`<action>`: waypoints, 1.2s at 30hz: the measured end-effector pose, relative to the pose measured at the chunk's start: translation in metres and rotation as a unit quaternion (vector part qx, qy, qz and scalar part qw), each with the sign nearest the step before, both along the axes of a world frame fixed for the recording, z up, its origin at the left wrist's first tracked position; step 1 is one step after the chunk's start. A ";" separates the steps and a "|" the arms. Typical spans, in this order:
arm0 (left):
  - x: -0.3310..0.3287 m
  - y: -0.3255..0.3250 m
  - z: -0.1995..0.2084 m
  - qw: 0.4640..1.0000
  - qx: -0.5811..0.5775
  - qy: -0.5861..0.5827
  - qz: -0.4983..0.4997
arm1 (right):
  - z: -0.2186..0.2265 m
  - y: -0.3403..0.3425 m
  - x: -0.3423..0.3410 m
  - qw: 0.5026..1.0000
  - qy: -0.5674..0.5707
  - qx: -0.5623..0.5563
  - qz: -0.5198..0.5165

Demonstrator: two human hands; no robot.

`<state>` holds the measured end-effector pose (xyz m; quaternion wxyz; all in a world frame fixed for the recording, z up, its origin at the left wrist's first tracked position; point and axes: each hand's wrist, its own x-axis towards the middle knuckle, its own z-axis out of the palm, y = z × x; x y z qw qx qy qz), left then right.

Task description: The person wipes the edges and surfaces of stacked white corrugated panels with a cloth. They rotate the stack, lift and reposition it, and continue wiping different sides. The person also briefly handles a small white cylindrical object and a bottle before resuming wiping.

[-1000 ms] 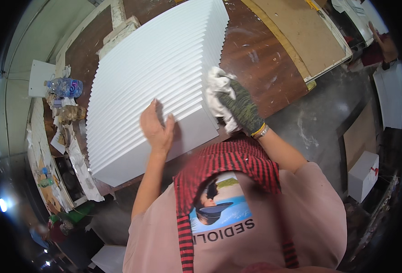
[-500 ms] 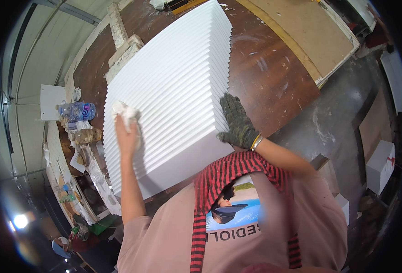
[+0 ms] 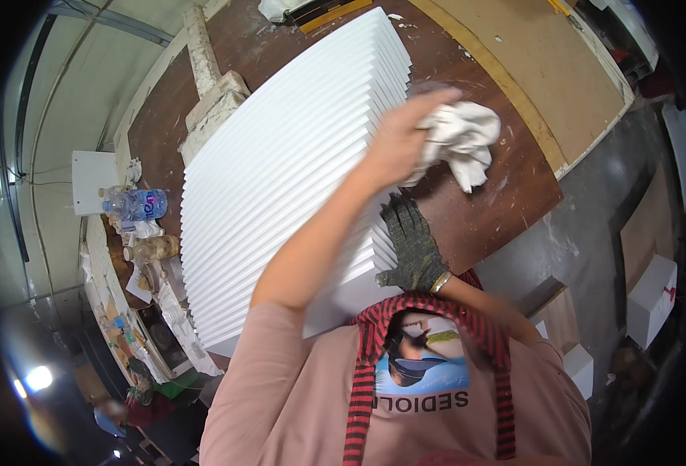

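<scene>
A large white block (image 3: pixel 281 171) with a ribbed, curved top lies on the brown table. My bare left hand (image 3: pixel 401 136), slightly blurred, reaches across the block to its right edge. It grips a crumpled white cloth (image 3: pixel 467 136), which hangs past that edge above the table. My right hand (image 3: pixel 414 245) wears a dark grey-green knitted glove. Its fingers are stretched out flat against the block's right side, near the front corner. My left forearm hides part of the ribs and the front face.
The brown tabletop (image 3: pixel 506 186) has white smears. Plastic bottles (image 3: pixel 141 204) stand beyond the block's left side. A plaster-crusted bar (image 3: pixel 203 58) lies at the far left. White boxes (image 3: pixel 652 299) sit on the grey floor at the right. A beige board (image 3: pixel 545 78) is at the far right.
My left hand has swept the cloth from the left part of the ribbed top over to the right edge. My gloved right hand stays against the block's right side.
</scene>
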<state>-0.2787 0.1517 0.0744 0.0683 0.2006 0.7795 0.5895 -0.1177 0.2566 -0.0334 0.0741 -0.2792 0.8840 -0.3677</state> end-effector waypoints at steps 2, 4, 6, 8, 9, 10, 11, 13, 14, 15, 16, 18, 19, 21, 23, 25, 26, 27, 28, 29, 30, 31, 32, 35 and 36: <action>0.001 -0.087 0.021 0.996 0.046 0.054 0.055 | -0.001 0.001 0.001 1.000 0.011 0.005 0.007; 0.019 -0.180 0.036 0.963 0.014 0.051 0.264 | -0.001 0.002 0.002 1.000 0.022 0.009 0.003; 0.033 -0.256 0.042 0.896 -0.160 0.041 0.412 | -0.001 0.003 0.001 1.000 0.022 -0.004 0.004; 0.038 -0.284 0.016 0.876 -0.190 -0.037 0.442 | -0.001 0.004 0.001 1.000 0.018 -0.015 0.006; 0.033 -0.279 -0.003 0.864 -0.222 -0.034 0.451 | -0.001 0.004 0.001 1.000 0.016 -0.023 0.006; 0.024 -0.270 -0.016 0.853 -0.248 -0.045 0.457 | -0.002 0.004 0.001 1.000 0.017 -0.025 0.007; 0.013 -0.258 -0.023 0.851 -0.314 0.007 0.420 | -0.004 0.004 0.001 0.999 0.018 -0.027 0.008; -0.024 -0.205 -0.045 0.852 -0.377 0.075 0.355 | -0.008 0.004 0.003 0.998 0.031 -0.045 0.000; -0.046 -0.171 -0.053 0.859 -0.372 0.145 0.320 | -0.011 0.004 0.004 0.998 0.035 -0.044 0.002; -0.072 -0.140 -0.055 0.862 -0.376 0.193 0.281 | -0.014 0.003 0.004 0.998 0.039 -0.049 0.000; -0.096 -0.106 -0.056 0.865 -0.370 0.225 0.254 | -0.017 0.003 0.004 0.997 0.039 -0.060 -0.008; -0.139 -0.045 -0.051 0.889 -0.331 0.226 0.222 | -0.023 0.002 0.004 0.997 0.060 -0.050 -0.006; -0.156 -0.019 -0.046 0.897 -0.323 0.226 0.201 | -0.025 0.001 0.003 0.997 0.068 -0.032 -0.006; -0.182 0.024 -0.033 0.968 -0.153 0.143 0.136 | -0.027 0.000 0.001 0.997 0.076 -0.001 -0.007; -0.196 0.045 -0.019 0.988 -0.021 0.127 0.085 | -0.026 0.000 0.000 0.996 0.081 0.020 -0.007; -0.200 0.040 -0.009 0.956 -0.042 0.275 0.090 | -0.022 0.001 0.000 0.996 0.084 0.034 -0.006; -0.196 0.023 -0.008 0.953 -0.095 0.267 0.110 | -0.019 0.002 0.000 0.997 0.069 -0.017 -0.004; -0.191 -0.001 -0.009 0.943 -0.135 0.281 0.122 | -0.017 0.003 0.001 0.995 0.059 -0.074 -0.004; -0.184 -0.029 -0.012 0.929 -0.172 0.301 0.128 | -0.014 0.004 0.002 0.998 0.046 -0.051 0.002; -0.171 -0.067 -0.018 0.923 -0.241 0.264 0.140 | -0.012 0.004 0.004 0.999 0.037 -0.031 0.003; -0.150 -0.115 -0.026 0.910 -0.286 0.263 0.146 | -0.010 0.004 0.005 1.000 0.028 -0.012 0.002; -0.123 -0.160 -0.036 0.901 -0.320 0.213 0.202 | -0.009 0.004 0.006 0.999 0.035 -0.020 -0.009; -0.094 -0.207 -0.044 0.888 -0.332 0.217 0.233 | -0.008 0.004 0.008 0.999 0.030 -0.009 -0.012; -0.003 -0.339 -0.056 0.842 -0.372 0.161 0.355 | -0.008 0.000 0.008 0.999 0.020 -0.004 -0.031; 0.027 -0.375 -0.054 0.823 -0.376 0.168 0.392 | -0.009 -0.001 0.008 0.998 0.044 -0.018 -0.037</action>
